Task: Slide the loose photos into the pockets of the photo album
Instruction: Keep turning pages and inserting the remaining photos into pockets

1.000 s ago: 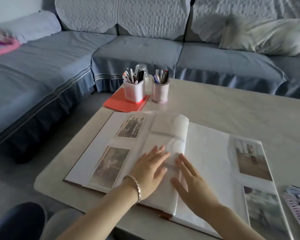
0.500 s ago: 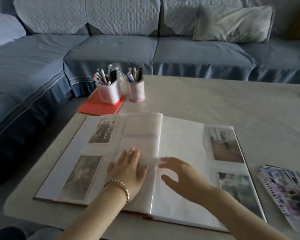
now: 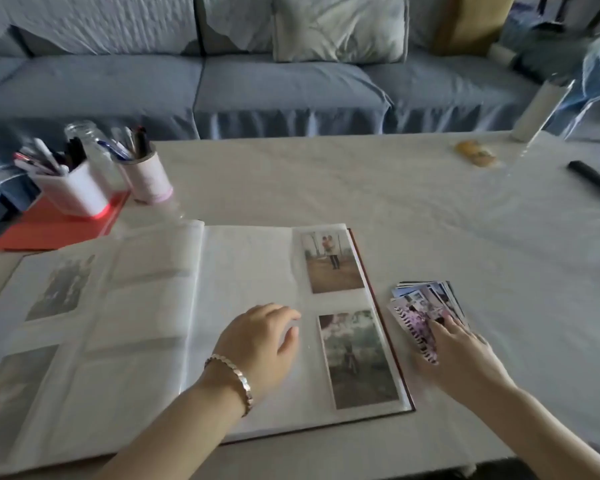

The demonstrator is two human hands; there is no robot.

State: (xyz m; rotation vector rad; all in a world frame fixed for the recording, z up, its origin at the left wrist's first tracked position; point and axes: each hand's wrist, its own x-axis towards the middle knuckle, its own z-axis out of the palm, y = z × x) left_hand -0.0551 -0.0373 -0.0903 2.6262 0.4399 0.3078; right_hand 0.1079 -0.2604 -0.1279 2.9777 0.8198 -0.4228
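Nearest, the left hand (image 3: 260,344), fingers loosely bent and holding nothing, is rested on the right page of the open white-paged photo album (image 3: 246,261), probably to keep the page flat for loading. Two pocketed prints (image 3: 357,358) are seen at its outer edge. At three o'clock of the album, just beside it, the fanned stack of loose colour photos (image 3: 426,299) is covered by the right hand (image 3: 461,358). Whether the top print is pinched or merely touched cannot be told. Farther off, at ten o'clock, two pale pen cups (image 3: 75,197) are stood well apart from the work.
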